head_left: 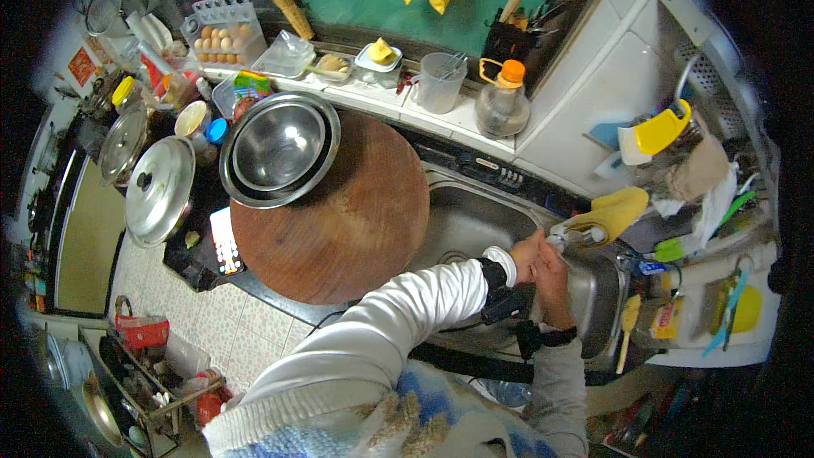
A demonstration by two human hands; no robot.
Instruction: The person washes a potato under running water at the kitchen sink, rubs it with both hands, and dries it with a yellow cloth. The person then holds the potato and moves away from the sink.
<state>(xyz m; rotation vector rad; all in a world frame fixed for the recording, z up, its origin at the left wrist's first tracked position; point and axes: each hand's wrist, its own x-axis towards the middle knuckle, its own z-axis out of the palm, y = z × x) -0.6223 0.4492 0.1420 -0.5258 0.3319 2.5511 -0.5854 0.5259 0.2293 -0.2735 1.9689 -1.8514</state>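
My left hand [524, 259] and my right hand [551, 272] are pressed together over the stainless steel sink [474, 213]. They meet just beneath the end of the faucet [557, 239]. The fingers overlap, and I cannot make out any object between them. Whether water is running is not clear. A yellow cloth [613, 210] hangs over the faucet's body. To the left, a large round wooden cutting board [375, 203] covers part of the sink and counter. Nested stainless steel bowls [280, 146] rest on its far left part.
A phone [224, 238] with a lit screen lies by the board's left edge. Pot lids [159, 191] stand farther left. Along the windowsill are an egg box [222, 44], a plastic measuring jug [439, 86] and an orange-capped bottle [503, 105]. A yellow-handled brush [628, 324] lies right of the sink.
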